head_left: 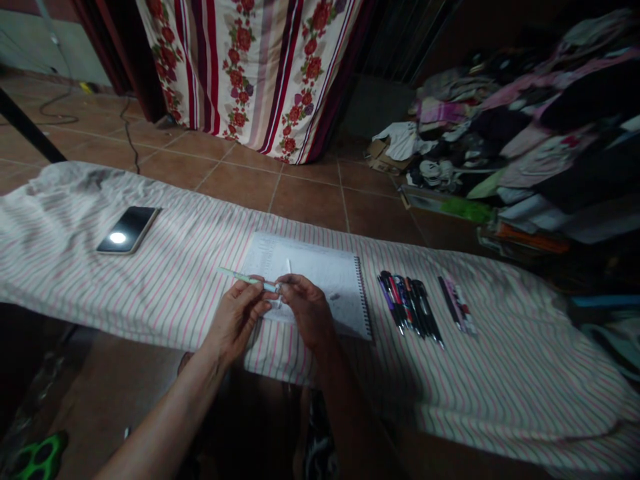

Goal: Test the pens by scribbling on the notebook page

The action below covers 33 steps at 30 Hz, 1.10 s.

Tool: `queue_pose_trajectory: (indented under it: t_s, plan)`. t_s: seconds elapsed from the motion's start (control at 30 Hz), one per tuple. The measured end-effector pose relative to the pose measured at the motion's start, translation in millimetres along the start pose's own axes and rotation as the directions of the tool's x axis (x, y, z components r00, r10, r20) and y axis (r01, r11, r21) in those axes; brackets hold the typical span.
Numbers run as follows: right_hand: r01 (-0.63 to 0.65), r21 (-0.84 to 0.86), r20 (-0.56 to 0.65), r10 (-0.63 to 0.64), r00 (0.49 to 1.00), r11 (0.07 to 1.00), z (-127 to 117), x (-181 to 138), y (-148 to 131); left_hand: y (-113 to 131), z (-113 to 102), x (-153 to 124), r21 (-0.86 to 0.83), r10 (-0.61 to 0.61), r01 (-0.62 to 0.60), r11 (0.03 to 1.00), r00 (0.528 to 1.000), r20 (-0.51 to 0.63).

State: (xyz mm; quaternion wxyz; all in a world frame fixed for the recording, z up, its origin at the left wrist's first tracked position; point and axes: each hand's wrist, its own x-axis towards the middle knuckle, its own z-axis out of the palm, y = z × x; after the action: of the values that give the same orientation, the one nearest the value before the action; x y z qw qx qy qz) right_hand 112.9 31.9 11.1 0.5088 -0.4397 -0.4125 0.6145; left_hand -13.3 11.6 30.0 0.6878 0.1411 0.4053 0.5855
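My left hand [237, 317] is closed around a pale green pen [234, 274], pinching it between thumb and fingers so that one end points out to the left. At the pen's other end, the fingertips of my right hand [310, 310] are pressed together on its tip; the small part between them is hard to make out. Both hands are over a spiral notebook [340, 273] lying open with writing on the page. A thin white stick-like piece [289, 265] shows on the page just beyond my right fingers.
To the right of the notebook lie a row of several pens [410, 303] and a smaller group of pens [456, 305]. A phone with a bright reflection [131, 227] rests on the left of the striped cloth [200, 227]. Piled clothes [525, 133] stand beyond, at the right.
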Motion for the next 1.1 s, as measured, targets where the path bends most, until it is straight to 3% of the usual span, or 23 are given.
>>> queue_pose_trajectory:
  t_s: [0.23, 0.47, 1.1]
  plan:
    - [-0.086, 0.205, 0.014, 0.085, 0.996, 0.975, 1.7, 1.0, 1.7, -3.4, -2.2, 2.6, 0.027, 0.117, -0.119, 0.993, 0.991, 0.063]
    - [-0.142, 0.338, 0.077, 0.123, 0.989, 0.931, 3.5, -0.4, -1.0, -3.2, -0.3, 0.6, 0.058, 0.146, -0.152, 0.987, 0.985, 0.095]
    - [-0.091, 0.254, 0.067, 0.077, 0.995, 0.963, 5.6, -1.5, -4.4, -1.5, 0.2, -1.1, 0.053, 0.147, -0.157, 0.986, 0.977, 0.151]
